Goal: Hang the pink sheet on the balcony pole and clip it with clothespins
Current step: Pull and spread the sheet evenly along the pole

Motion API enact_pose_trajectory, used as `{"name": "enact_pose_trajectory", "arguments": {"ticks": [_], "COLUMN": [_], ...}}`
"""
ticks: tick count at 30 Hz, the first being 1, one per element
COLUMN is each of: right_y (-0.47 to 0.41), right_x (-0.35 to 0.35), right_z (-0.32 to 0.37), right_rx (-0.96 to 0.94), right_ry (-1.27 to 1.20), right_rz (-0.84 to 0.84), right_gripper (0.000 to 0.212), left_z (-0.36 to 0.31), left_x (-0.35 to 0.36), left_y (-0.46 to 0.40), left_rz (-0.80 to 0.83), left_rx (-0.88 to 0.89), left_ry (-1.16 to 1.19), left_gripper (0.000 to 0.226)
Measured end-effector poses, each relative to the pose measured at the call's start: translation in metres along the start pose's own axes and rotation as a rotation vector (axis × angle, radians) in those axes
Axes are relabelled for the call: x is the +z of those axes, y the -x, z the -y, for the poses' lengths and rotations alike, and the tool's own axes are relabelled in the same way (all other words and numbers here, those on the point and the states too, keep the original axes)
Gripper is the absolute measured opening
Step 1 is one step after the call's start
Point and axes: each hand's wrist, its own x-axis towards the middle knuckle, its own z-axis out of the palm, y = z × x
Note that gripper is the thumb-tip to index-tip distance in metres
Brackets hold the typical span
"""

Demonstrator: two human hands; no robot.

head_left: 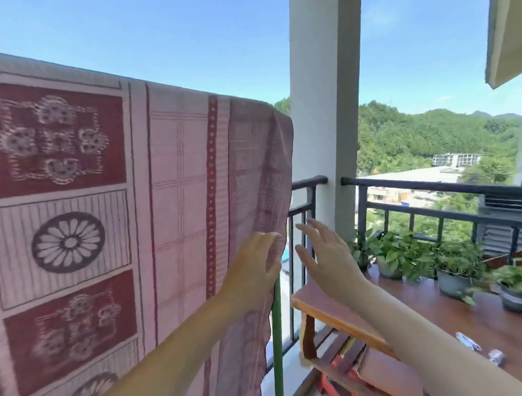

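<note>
The pink sheet (176, 171) hangs draped over a high line across the left of your view, its right edge falling beside a green upright (277, 339). Your left hand (253, 269) pinches that edge between fingers and thumb. Your right hand (324, 255) hovers just beside it, fingers spread and empty, before the black railing (431, 186) and potted plants (403, 252).

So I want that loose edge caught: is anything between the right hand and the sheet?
Nothing visible. The open right hand faces the pink sheet across a bare gap; the left hand already touches its edge.
</note>
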Motion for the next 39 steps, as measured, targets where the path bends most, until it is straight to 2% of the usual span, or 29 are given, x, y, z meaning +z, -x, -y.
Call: {"name": "enact_pose_trajectory", "arguments": {"ticks": [4,8,10,12,14,15,17,19,21,23,25,26,27,28,30,32,34,35,37,39], "right_y": [-0.057,-0.114,-0.150,-0.183,-0.211,-0.222,-0.241,-0.253,-0.260,-0.265,-0.266,-0.264,-0.260,-0.255,-0.248,-0.246,-0.247,-0.249,-0.261,-0.279], "right_x": [0.050,0.076,0.085,0.095,0.110,0.117,0.136,0.152,0.163,0.167,0.164,0.164,0.161,0.158,0.158,0.166,0.176,0.180,0.186,0.191], "right_z": [-0.045,-0.089,-0.107,-0.117,-0.120,-0.118,-0.116,-0.114,-0.112,-0.110,-0.105,-0.102,-0.099,-0.096,-0.088,-0.077,-0.067,-0.065,-0.071,-0.083], "right_rx": [-0.121,-0.227,-0.278,-0.342,-0.415,-0.449,-0.512,-0.548,-0.615,-0.668,-0.693,-0.714,-0.730,-0.730,-0.719,-0.740,-0.664,-0.631,-0.650,-0.659], "right_ry": [-0.105,-0.227,-0.337,-0.488,-0.645,-0.716,-0.902,-1.118,-1.285,-1.427,-1.565,-1.617,-1.648,-1.684,-1.716,-1.673,-1.642,-1.606,-1.496,-1.399], "right_rz": [-0.023,-0.043,-0.046,-0.066,-0.087,-0.105,-0.121,-0.062,0.061,0.190,0.363,0.445,0.519,0.591,0.684,0.715,0.822,0.832,0.712,0.532], "right_gripper": [0.069,0.061,0.055,0.049,0.045,0.043,0.038,0.032,0.030,0.029,0.041,0.052,0.058,0.058,0.055,0.055,0.045,0.038,0.033,0.036], "left_z": [0.028,0.047,0.054,0.058,0.059,0.057,0.053,0.041,0.026,0.007,-0.012,-0.020,-0.029,-0.034,-0.040,-0.043,-0.042,-0.042,-0.041,-0.039], "left_x": [0.043,0.089,0.102,0.101,0.096,0.093,0.096,0.102,0.110,0.117,0.125,0.132,0.139,0.145,0.153,0.157,0.163,0.168,0.181,0.194], "left_y": [-0.052,-0.086,-0.096,-0.102,-0.103,-0.101,-0.099,-0.100,-0.102,-0.112,-0.127,-0.131,-0.135,-0.135,-0.129,-0.128,-0.129,-0.129,-0.122,-0.110], "left_rz": [-0.142,-0.138,-0.225,-0.350,-0.375,-0.388,-0.513,-0.734,-0.943,-1.084,-1.207,-1.230,-1.186,-1.084,-0.910,-0.925,-0.995,-1.021,-1.037,-1.053], "left_rx": [-0.035,-0.246,-0.258,-0.276,-0.283,-0.283,-0.322,-0.446,-0.604,-0.698,-0.778,-0.787,-0.798,-0.836,-0.932,-0.971,-0.982,-1.009,-1.045,-1.064], "left_ry": [-0.158,-0.372,-0.405,-0.281,-0.296,-0.316,-0.324,-0.296,-0.287,-0.328,-0.374,-0.369,-0.370,-0.422,-0.574,-0.644,-0.658,-0.676,-0.734,-0.795], "left_gripper": [0.053,0.083,0.071,0.041,0.018,0.011,0.012,0.012,0.023,0.034,0.040,0.033,0.019,0.018,0.030,0.025,0.025,0.022,0.006,0.037]}}
